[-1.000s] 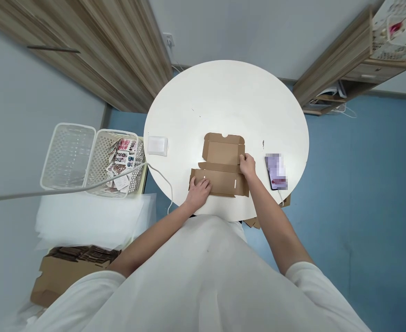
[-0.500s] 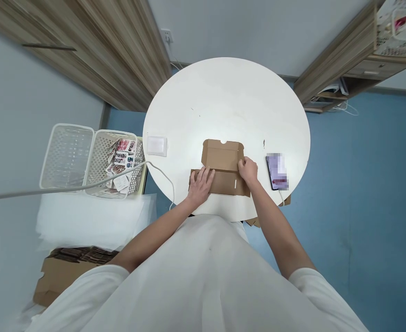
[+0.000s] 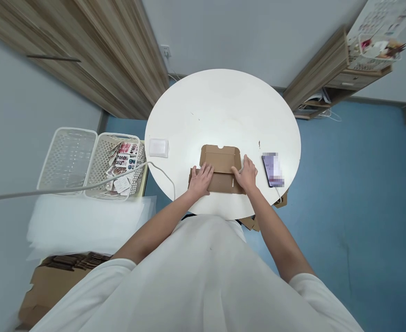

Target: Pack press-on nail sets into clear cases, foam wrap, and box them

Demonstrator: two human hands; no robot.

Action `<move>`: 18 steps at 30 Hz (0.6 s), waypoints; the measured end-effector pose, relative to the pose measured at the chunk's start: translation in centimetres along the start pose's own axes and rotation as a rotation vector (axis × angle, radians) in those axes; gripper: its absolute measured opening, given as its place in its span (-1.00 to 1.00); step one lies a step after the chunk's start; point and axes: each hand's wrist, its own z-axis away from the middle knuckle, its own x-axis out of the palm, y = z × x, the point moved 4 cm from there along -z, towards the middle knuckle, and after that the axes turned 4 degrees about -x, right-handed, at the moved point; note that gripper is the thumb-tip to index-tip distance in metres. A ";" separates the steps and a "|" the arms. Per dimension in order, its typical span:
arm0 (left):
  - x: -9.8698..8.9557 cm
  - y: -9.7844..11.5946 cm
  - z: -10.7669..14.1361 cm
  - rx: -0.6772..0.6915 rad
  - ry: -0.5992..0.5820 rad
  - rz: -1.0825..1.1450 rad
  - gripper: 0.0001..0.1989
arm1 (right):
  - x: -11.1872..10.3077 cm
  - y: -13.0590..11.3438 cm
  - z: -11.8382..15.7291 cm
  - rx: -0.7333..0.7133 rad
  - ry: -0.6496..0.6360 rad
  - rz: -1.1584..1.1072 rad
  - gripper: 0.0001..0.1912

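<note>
A brown cardboard mailer box [image 3: 221,159] lies unfolded on the white round table [image 3: 223,103], its notched flap pointing away from me. Across the left part of the lower panel, my left hand [image 3: 200,181] presses with its fingers spread. At the right side, my right hand [image 3: 246,176] rests with its thumb on the cardboard near the fold and its fingers stretched out past the edge. A small white slot shows in the lower panel, just left of that hand.
A phone [image 3: 272,170] on a cable lies to the right, a clear plastic packet [image 3: 158,147] to the left. A white basket [image 3: 142,166] of carded accessories stands left of the table, with a white cable [image 3: 85,187] crossing over it. Flattened cardboard boxes [image 3: 56,281] are stacked at lower left.
My right hand has let go of the cardboard's right edge, and its fingers have straightened out. My left hand stays on the lower panel. The whole view has shifted slightly.
</note>
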 end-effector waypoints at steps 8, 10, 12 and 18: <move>0.4 -0.9 1.8 0.064 -0.002 -0.009 0.16 | 2.8 -3.0 6.8 -0.468 -0.335 0.291 0.10; 0.5 -1.0 2.5 0.076 0.001 -0.015 0.17 | 3.7 -3.3 7.4 -0.438 -0.360 0.318 0.13; 0.5 -1.3 3.4 0.069 0.028 -0.016 0.19 | 4.3 -3.6 7.7 -0.402 -0.365 0.324 0.10; 2.1 -5.6 7.3 -0.284 0.168 0.225 0.20 | 4.9 -3.9 8.1 -0.315 -0.387 0.285 0.09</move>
